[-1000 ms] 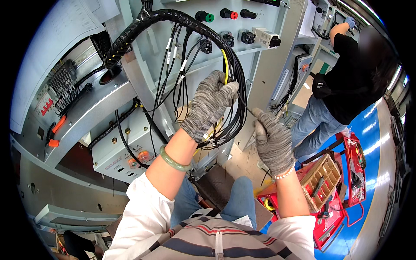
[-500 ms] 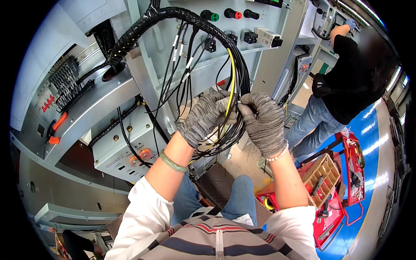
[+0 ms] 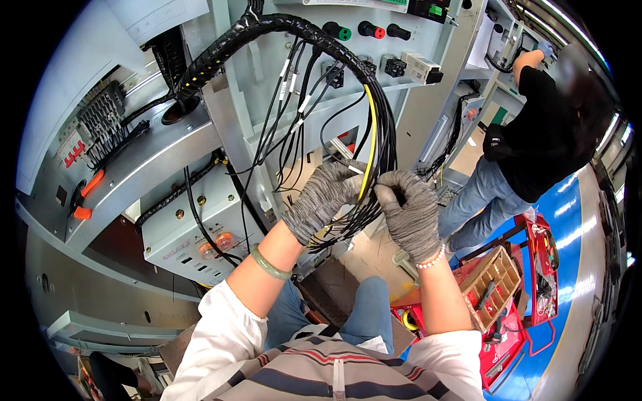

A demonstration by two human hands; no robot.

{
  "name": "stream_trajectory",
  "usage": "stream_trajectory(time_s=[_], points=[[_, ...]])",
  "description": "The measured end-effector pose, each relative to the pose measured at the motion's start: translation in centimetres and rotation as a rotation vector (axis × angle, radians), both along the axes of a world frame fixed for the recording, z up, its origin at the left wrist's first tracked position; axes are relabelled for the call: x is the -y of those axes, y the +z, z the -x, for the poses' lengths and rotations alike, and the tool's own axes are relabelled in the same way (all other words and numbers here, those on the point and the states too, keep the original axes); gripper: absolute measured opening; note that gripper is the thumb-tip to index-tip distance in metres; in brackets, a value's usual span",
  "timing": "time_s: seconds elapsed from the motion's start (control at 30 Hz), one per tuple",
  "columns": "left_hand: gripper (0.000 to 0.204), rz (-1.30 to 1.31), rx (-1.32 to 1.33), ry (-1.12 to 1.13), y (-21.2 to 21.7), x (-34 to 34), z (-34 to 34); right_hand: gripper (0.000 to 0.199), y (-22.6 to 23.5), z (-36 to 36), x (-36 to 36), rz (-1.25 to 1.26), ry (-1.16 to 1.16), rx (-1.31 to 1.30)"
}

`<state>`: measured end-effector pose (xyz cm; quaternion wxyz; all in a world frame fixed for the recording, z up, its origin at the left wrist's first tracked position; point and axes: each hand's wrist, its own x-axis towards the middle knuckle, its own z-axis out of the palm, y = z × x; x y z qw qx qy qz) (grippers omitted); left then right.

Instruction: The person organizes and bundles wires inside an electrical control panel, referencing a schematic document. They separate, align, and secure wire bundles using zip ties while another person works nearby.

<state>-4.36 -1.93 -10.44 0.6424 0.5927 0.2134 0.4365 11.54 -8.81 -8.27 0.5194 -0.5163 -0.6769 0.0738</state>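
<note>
A thick bundle of black wires [image 3: 384,127] with one yellow wire [image 3: 372,127] in it arcs down from a wrapped black harness [image 3: 287,24]. My left hand [image 3: 326,198], in a grey knit glove, is closed round the lower part of the bundle from its left side. On the right of the bundle, my gloved right hand [image 3: 409,210] has thumb and forefinger pinched together at the wires. Whatever lies between those fingertips is too small to make out. Loose wire ends [image 3: 348,227] fan out below and between the hands. Thinner black wires with white marker sleeves [image 3: 286,77] hang to the left.
Behind the wires stands a grey cabinet panel [image 3: 267,100] with green, red and black knobs [image 3: 371,29]. Orange-handled pliers [image 3: 88,194] rest on the left frame. A co-worker [image 3: 511,134] stands at right, near a red tool cart [image 3: 542,267] and a wooden compartment box [image 3: 491,287].
The view has shifted, so the panel and harness sit lower and farther right. Both hands have slid slightly down along the bundle and remain closed at the wires.
</note>
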Motion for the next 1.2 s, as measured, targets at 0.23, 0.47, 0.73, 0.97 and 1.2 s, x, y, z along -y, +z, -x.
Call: stream_trajectory(time_s=[0.23,0.47,0.73,0.97,1.2], points=[[0.016,-0.679,-0.367,0.695,1.5,2.0,1.3,0.018,-1.7,-1.2,-0.5,-0.076,-0.051,0.137],[0.021,-0.758,-0.159,0.918,1.4,3.6,4.5,0.021,-0.9,-0.5,1.2,0.03,-0.092,0.002],[0.034,-0.745,-0.172,0.932,6.8,4.2,8.3,0.03,0.3,3.2,1.5,-0.223,0.242,0.271],[0.041,-0.037,-0.17,0.433,5.1,8.4,11.1,0.04,0.3,3.7,-2.1,0.066,0.293,-0.168],[0.029,0.052,-0.18,0.267,0.2,9.8,11.0,0.042,4.4,3.9,-3.1,-0.378,-0.124,0.071]])
